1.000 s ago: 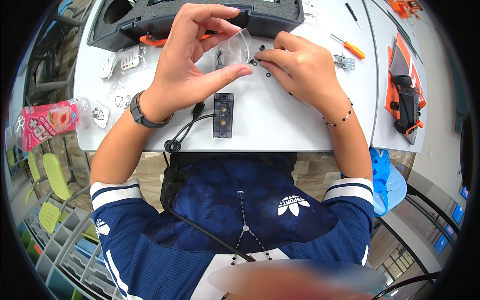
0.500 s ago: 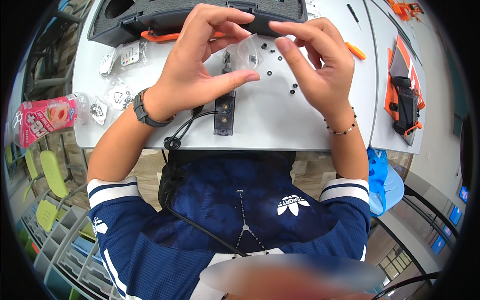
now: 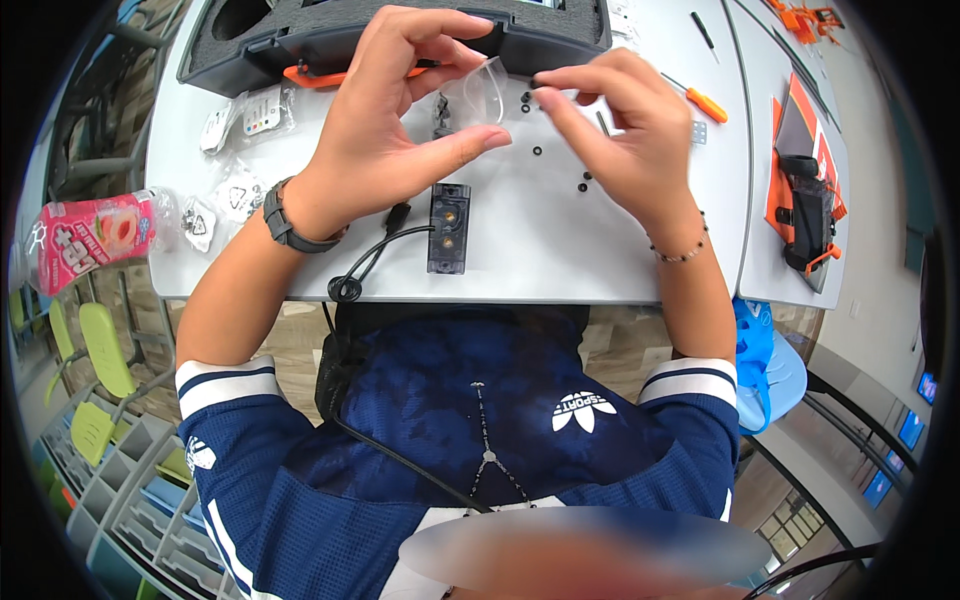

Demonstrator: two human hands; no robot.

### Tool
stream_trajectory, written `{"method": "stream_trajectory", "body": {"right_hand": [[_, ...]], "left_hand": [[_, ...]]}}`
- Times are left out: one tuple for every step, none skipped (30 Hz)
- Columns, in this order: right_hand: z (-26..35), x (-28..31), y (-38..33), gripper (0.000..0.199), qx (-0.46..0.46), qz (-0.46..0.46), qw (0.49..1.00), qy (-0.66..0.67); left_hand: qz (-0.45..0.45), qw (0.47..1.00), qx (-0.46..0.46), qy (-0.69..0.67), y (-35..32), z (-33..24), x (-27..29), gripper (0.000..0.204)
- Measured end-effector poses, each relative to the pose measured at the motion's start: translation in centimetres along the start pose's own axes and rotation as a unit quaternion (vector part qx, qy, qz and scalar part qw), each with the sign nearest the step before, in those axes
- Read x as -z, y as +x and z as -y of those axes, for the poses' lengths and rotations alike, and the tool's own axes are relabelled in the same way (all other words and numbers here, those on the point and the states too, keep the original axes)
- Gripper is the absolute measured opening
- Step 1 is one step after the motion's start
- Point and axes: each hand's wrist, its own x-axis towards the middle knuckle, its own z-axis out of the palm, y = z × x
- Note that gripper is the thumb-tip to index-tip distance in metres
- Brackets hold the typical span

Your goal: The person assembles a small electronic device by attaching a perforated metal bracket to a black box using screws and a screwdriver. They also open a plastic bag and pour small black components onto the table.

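Note:
My left hand (image 3: 385, 130) curves around a small clear plastic bag (image 3: 478, 97), its mouth toward my right hand. The bag sits between the thumb and the curled fingers. Just to the right, my right hand (image 3: 625, 130) pinches a tiny black ring (image 3: 537, 80) between thumb and index finger, close to the bag's opening. Below the pinch lie several loose black rings, among them one ring (image 3: 537, 151) alone and another (image 3: 582, 187) near the right wrist. Beneath my left hand rests a dark rectangular module (image 3: 449, 230) with a black cable (image 3: 345, 287).
A foam-lined dark case (image 3: 330, 55) spans the far edge. An orange-handled screwdriver (image 3: 706, 104) and a black one (image 3: 705, 32) lie right. Clear packets (image 3: 262, 112) and a pink pouch (image 3: 100, 240) are left. A black-and-orange device (image 3: 808, 215) stands far right.
My right thumb and index finger have closed on a small black ring. The hand has shifted slightly left, uncovering the screwdriver's shaft. The clear bag has moved slightly up and left.

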Motion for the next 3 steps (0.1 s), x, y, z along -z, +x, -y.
{"method": "stream_trajectory", "body": {"right_hand": [[0.8, 0.6, 0.2, 0.006, -0.008, -0.015, 1.000, 0.015], [1.4, 1.1, 0.3, 0.007, -0.016, -0.030, 0.999, 0.029], [1.9, 1.2, 0.5, 0.009, 0.001, -0.023, 0.999, 0.028]], "left_hand": [[0.007, 1.000, 0.005, 0.007, 0.0, 0.0, 0.0, 0.067], [0.008, 1.000, 0.012, -0.005, -0.1, 0.0, -0.1, 0.068], [0.009, 1.000, 0.019, -0.018, -0.2, 0.1, -0.3, 0.069]]}}
